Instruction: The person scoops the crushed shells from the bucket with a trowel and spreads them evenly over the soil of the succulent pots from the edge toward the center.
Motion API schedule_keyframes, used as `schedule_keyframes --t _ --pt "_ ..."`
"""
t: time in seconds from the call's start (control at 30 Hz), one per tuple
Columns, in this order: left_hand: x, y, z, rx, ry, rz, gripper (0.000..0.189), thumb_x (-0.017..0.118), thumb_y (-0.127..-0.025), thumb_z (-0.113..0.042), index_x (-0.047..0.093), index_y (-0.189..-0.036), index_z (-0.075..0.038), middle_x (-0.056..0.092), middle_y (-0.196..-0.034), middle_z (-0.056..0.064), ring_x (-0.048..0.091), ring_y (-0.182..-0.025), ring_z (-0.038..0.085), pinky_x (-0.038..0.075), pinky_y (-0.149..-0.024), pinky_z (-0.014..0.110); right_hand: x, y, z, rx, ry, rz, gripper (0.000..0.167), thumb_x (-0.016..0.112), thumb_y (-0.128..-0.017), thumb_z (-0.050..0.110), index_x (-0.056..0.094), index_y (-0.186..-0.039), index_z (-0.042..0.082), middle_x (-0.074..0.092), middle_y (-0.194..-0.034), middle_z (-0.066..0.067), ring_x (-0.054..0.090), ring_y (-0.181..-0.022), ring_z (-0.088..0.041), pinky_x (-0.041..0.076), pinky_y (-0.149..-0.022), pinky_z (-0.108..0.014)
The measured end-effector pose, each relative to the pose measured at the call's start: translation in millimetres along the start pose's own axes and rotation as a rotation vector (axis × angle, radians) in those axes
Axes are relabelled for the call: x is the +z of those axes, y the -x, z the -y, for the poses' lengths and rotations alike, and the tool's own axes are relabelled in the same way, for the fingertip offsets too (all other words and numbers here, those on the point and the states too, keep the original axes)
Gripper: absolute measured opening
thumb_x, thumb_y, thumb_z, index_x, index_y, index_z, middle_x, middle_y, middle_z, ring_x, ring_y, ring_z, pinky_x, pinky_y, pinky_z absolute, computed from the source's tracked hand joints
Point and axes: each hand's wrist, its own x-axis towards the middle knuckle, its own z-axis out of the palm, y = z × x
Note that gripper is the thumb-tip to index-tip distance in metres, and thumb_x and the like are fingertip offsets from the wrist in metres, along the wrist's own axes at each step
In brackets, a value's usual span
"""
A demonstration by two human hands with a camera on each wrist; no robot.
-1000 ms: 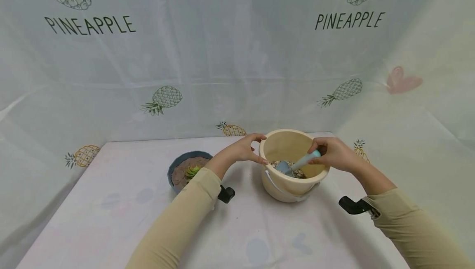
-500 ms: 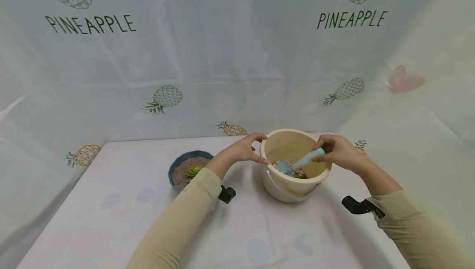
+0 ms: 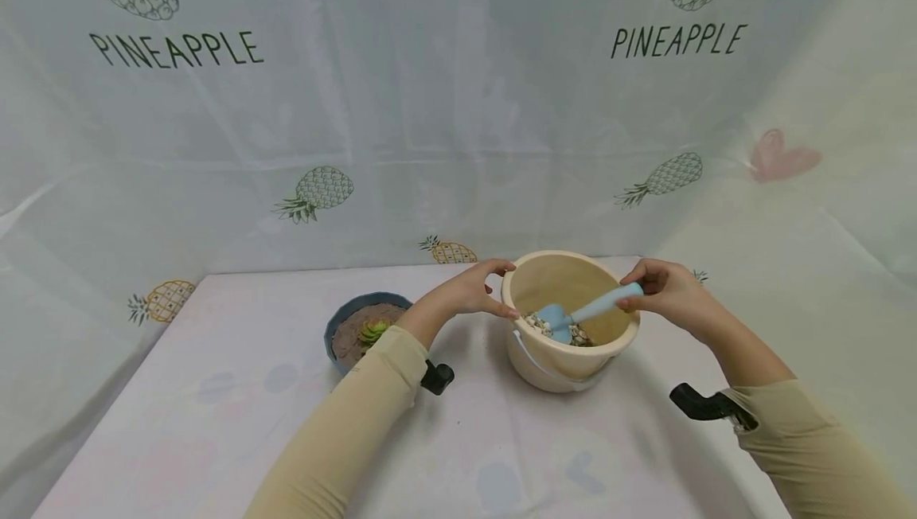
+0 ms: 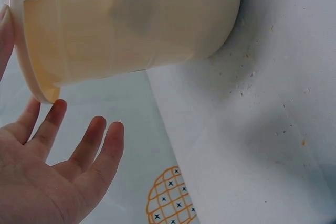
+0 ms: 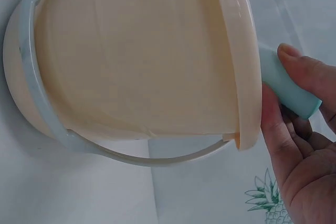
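A cream bucket stands on the table with small mixed stones or shells inside. My left hand holds its rim at the left side, thumb and first fingertips on the edge. In the left wrist view the other fingers stick out free of the bucket. My right hand pinches the handle end of a light blue toy shovel above the right rim. The shovel's blade lies in the bucket among the stones. In the right wrist view the bucket wall hides the blade.
A blue-grey bowl of brownish soil with a green succulent sits left of the bucket, partly behind my left forearm. The bucket's pale bail handle hangs down its side. A pineapple-print sheet rises behind the table.
My right hand has moved to the right with the shovel, drawing its handle farther over the rim. The blade shows more clearly above the stones. My left hand and the bucket stay put.
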Motion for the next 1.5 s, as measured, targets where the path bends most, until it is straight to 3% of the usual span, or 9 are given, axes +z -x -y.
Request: schedule_keyframes --t 0.27,0.73,0.97,1.27,1.5 --pt "1.2 1.9 1.3 -0.003 0.005 0.003 0.083 0.085 -0.078 -0.023 0.040 -0.148 -0.019 0.042 -0.143 0.005 0.047 -0.125 0.037 0.046 -0.095 0.043 -6.1 8.1 1.0 0.012 0.003 -0.046 0.032 0.076 -0.087 0.018 0.061 -0.106 -0.004 0.069 -0.094 -0.004 0.067 -0.084 -0.013 0.053 -0.076 -0.023" --pt "1.6 12.8 -10.2 -0.003 -0.036 -0.026 0.078 0.083 -0.080 -0.024 0.043 -0.147 -0.015 0.041 -0.148 0.006 0.056 -0.118 0.030 0.045 -0.097 0.043 -15.9 10.3 4.7 -0.027 -0.006 -0.088 0.028 0.073 -0.089 0.012 0.060 -0.106 -0.007 0.069 -0.094 -0.007 0.068 -0.080 -0.013 0.055 -0.073 -0.025" --pt "4.4 18.6 -14.8 -0.035 -0.073 -0.065 0.076 0.083 -0.080 -0.027 0.046 -0.145 -0.014 0.043 -0.149 0.005 0.033 -0.140 0.025 0.032 -0.108 0.051 -22.0 11.8 8.4 -0.052 -0.031 -0.070 0.024 0.069 -0.091 0.007 0.059 -0.106 -0.008 0.070 -0.091 -0.002 0.070 -0.080 -0.015 0.055 -0.073 -0.026" --pt "5.8 21.7 -14.9 -0.049 -0.071 -0.084 0.074 0.083 -0.080 -0.026 0.047 -0.144 -0.014 0.045 -0.148 0.004 0.034 -0.139 0.025 0.032 -0.108 0.050 -31.7 12.3 17.6 -0.067 -0.017 -0.056 0.021 0.068 -0.091 0.001 0.058 -0.106 -0.009 0.070 -0.091 -0.001 0.070 -0.080 -0.015 0.055 -0.073 -0.025" --pt "2.4 22.8 -12.9 -0.016 -0.078 -0.091 0.072 0.084 -0.079 -0.027 0.050 -0.142 -0.012 0.048 -0.145 0.007 0.037 -0.137 0.026 0.034 -0.107 0.051 -38.0 12.9 23.7 -0.068 -0.028 -0.069 0.021 0.068 -0.091 0.002 0.058 -0.106 -0.009 0.071 -0.090 0.001 0.070 -0.080 -0.015 0.054 -0.073 -0.024"
